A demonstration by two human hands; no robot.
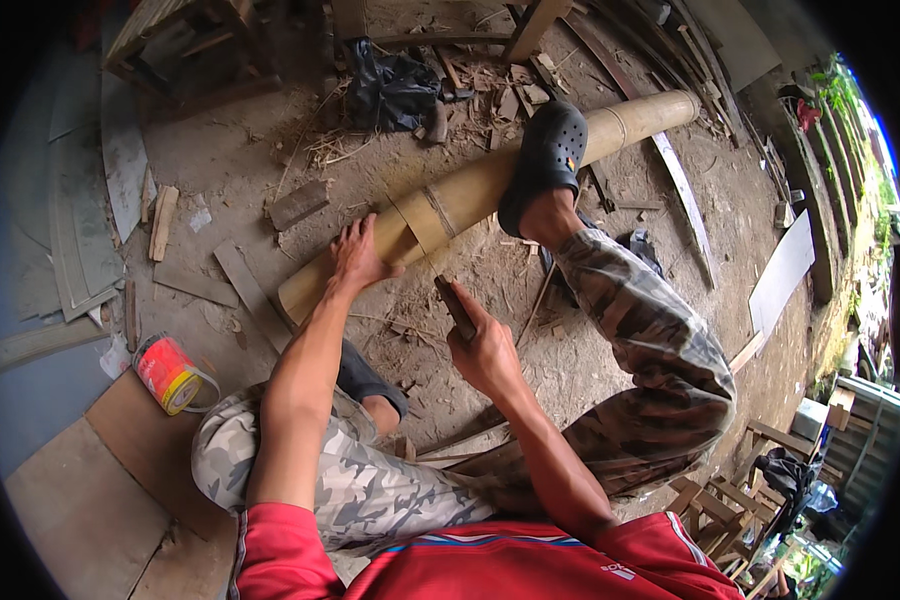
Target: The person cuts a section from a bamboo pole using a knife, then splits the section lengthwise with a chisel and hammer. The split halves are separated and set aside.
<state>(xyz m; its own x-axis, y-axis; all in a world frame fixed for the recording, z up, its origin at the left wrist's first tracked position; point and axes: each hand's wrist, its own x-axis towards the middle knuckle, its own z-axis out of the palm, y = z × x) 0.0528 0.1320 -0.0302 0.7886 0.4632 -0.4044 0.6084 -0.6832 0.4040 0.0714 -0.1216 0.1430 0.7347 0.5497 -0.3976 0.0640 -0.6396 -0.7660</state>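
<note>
My right grip (485, 352) is closed round a handsaw (457, 308) by its handle, the thin blade across the bamboo pole (478, 203) just ahead; my left grip (357, 258) lies unclenched on the pole left of the blade, my black clog (553, 140) on it beyond, rightward

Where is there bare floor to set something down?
Upper left, between black bag and grey sheet, the floor is mostly bare. Another patch lies between pale strip and white board, right of the bamboo. Crowded: right of the bag, with wood scraps, and lower right, at the wood pile.
</note>
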